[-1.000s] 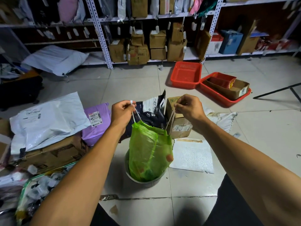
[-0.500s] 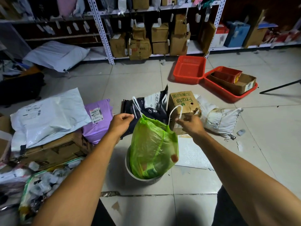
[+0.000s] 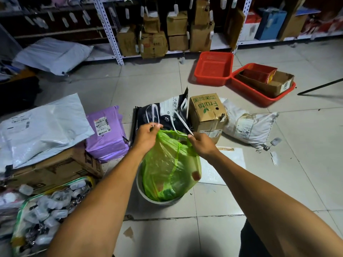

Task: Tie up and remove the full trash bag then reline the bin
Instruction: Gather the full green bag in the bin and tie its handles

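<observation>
Tiled storeroom floor [image 3: 157, 86], metal shelving with cartons along the back wall, parcels scattered round. Green trash bag [image 3: 167, 167] sits in the pale round bin [image 3: 146, 198] at centre, mouth gathered and pulled up above the rim, bottom of the bag down inside. Left hand [image 3: 146, 135] closed on a white drawstring loop [image 3: 155, 115] at the bag's left top edge; right hand [image 3: 201, 143] closed on the other white drawstring loop [image 3: 181, 124] and a pinch of green film at the right. Judged step: cinching and knotting, bag not yet lifted out, no new liner in view. Risks: thin film could tear at the drawstring channel if both hands yank apart; a loose knot could let the mouth reopen on the lift; bin may tip or ride up with the bag since nothing pins it. Counts: two hands, two loops, one bag, one bin. Behind the bag: one dark printed pouch [image 3: 167, 108], one "Fruits" carton [image 3: 206, 113], one purple mailer [image 3: 105, 132]; two red baskets [image 3: 213, 68] further back right.
</observation>
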